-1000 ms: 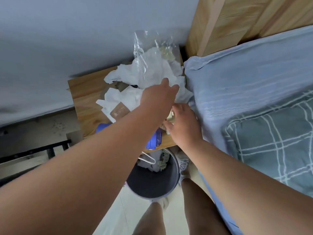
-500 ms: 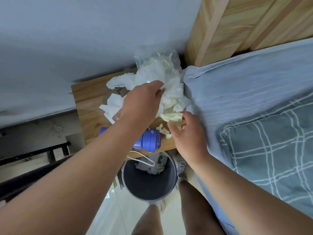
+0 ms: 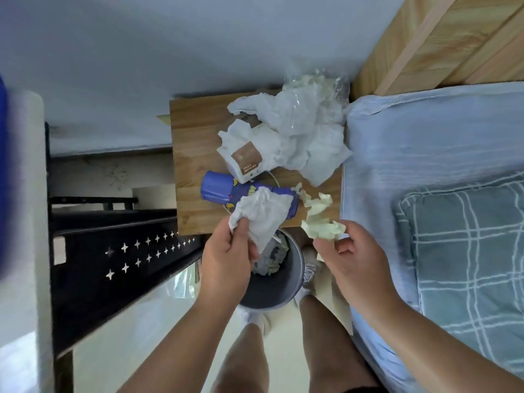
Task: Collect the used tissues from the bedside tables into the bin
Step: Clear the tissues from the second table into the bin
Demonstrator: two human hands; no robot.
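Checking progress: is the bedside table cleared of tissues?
No, a heap of white tissues lies on the bedside table.

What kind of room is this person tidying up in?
Most likely a bedroom. A bed with blue sheets and a checked pillow stands against a wooden headboard, and beside it is a small wooden bedside table strewn with crumpled tissues, with a bin on the floor below.

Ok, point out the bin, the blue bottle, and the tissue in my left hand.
bin [image 3: 295,282], head view, on its grey right-hand rim.
blue bottle [image 3: 214,188], head view, on its cap end.
white tissue [image 3: 265,212], head view, on its middle, above the left hand [image 3: 226,256].
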